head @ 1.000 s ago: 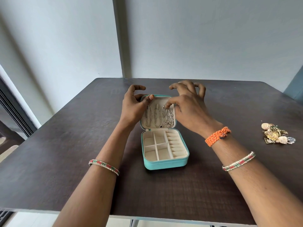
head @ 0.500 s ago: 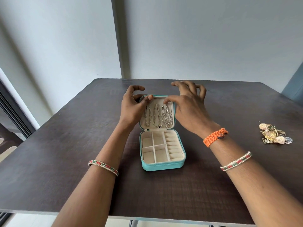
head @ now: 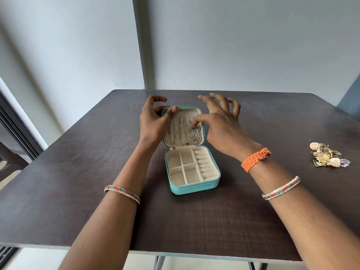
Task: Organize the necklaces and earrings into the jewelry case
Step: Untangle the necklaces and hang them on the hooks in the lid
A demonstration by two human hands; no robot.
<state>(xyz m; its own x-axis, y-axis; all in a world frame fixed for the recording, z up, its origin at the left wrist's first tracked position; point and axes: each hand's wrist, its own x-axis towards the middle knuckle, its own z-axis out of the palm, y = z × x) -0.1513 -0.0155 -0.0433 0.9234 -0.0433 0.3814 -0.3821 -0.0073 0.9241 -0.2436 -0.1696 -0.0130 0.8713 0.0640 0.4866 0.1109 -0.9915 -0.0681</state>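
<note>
A turquoise jewelry case [head: 194, 189] lies open in the middle of the dark table, its cream compartments holding nothing. Its lid [head: 186, 114] stands upright, and silver necklaces [head: 182, 133] hang side by side inside it. My left hand [head: 153, 123] grips the lid's top left corner, thumb on the inner face and fingers curled behind. My right hand [head: 222, 129] hovers at the lid's right side. Its thumb tip touches the tangled rightmost necklace [head: 196, 136] and its other fingers spread above the lid. A pile of gold and pearl earrings [head: 329, 154] sits far right.
The dark wooden table [head: 78, 172] ends at a near edge at the bottom of the view. Grey walls stand behind the far edge. A dark window frame [head: 17, 129] runs along the left.
My right hand's fingers have spread and lifted off the lid, leaving only the thumb on the right necklace. My left hand keeps its grip on the lid corner.
</note>
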